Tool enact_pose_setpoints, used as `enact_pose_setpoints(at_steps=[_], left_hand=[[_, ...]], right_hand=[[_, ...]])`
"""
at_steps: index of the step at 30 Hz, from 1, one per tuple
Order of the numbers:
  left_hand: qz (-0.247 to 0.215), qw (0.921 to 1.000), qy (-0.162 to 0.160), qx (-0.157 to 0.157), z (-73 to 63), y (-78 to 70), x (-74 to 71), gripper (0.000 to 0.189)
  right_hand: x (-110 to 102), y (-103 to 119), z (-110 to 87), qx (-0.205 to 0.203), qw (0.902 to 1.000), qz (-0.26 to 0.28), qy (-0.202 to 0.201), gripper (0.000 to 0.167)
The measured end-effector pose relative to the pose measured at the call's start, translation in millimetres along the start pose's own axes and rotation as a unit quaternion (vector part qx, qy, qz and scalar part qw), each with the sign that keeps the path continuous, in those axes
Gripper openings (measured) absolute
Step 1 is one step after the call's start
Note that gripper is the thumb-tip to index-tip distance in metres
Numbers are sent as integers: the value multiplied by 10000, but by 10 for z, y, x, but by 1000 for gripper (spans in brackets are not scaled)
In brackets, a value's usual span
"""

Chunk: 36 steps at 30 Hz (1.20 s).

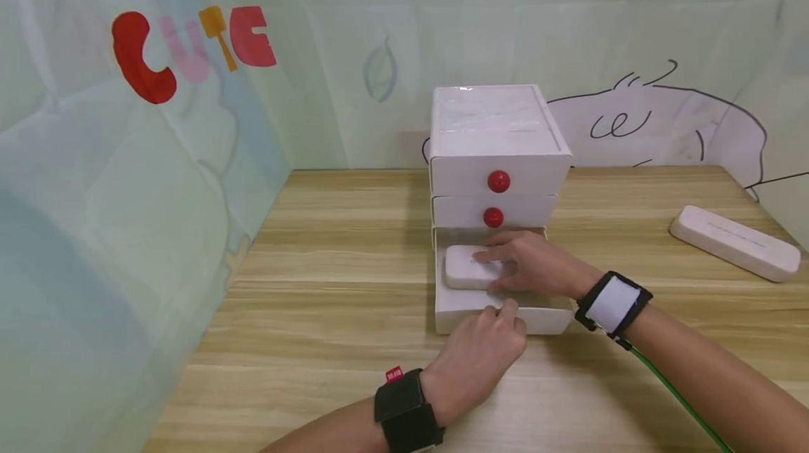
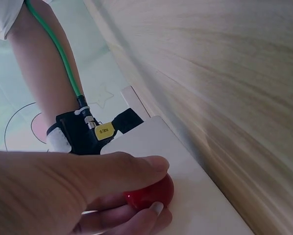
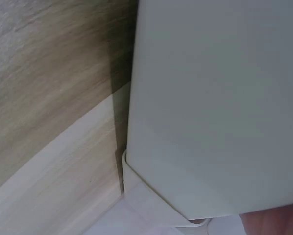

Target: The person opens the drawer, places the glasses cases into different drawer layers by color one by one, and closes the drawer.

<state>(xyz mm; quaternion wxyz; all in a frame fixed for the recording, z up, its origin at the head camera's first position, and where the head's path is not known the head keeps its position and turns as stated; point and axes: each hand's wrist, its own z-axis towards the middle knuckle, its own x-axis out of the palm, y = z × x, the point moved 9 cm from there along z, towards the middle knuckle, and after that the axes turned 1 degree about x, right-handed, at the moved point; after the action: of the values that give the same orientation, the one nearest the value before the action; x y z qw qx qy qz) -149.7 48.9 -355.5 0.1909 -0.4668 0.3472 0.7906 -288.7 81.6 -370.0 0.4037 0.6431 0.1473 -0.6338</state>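
A small white drawer cabinet (image 1: 499, 119) stands on the table, its bottom drawer (image 1: 543, 322) pulled out. My left hand (image 1: 477, 355) is at that drawer's front, and in the left wrist view its thumb and fingers pinch the red knob (image 2: 161, 192). Inside the drawer lies a white oblong case (image 1: 463, 267) with faint lettering on top. Reaching in from the right, my right hand (image 1: 546, 265) grips the case's right half, thumb on the near side and fingers over the top. The right wrist view is mostly filled by a white panel (image 3: 215, 107), with part of the hand at its lower right corner.
Two upper drawers with red knobs (image 1: 498, 181) are closed. A second white oblong case (image 1: 736, 242) lies on the wooden table (image 1: 341, 249) at the right. Printed cloth (image 1: 354, 31) hangs behind and along the left side. A green cable (image 1: 673, 390) runs along the right forearm.
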Motion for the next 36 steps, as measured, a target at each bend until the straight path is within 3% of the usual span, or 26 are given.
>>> enact_pose_setpoints(at_steps=[13, 26, 36], left_hand=[[-42, 10000, 83, 30, 5, -10, 1, 9], [-25, 10000, -58, 22, 10, -21, -28, 9], [-73, 9999, 56, 65, -1, -21, -7, 8]], right_hand=[[5, -81, 43, -61, 9997, -42, -235, 59], [-63, -138, 92, -384, 9967, -135, -696, 43], [-63, -172, 125, -231, 9953, -236, -912, 43]])
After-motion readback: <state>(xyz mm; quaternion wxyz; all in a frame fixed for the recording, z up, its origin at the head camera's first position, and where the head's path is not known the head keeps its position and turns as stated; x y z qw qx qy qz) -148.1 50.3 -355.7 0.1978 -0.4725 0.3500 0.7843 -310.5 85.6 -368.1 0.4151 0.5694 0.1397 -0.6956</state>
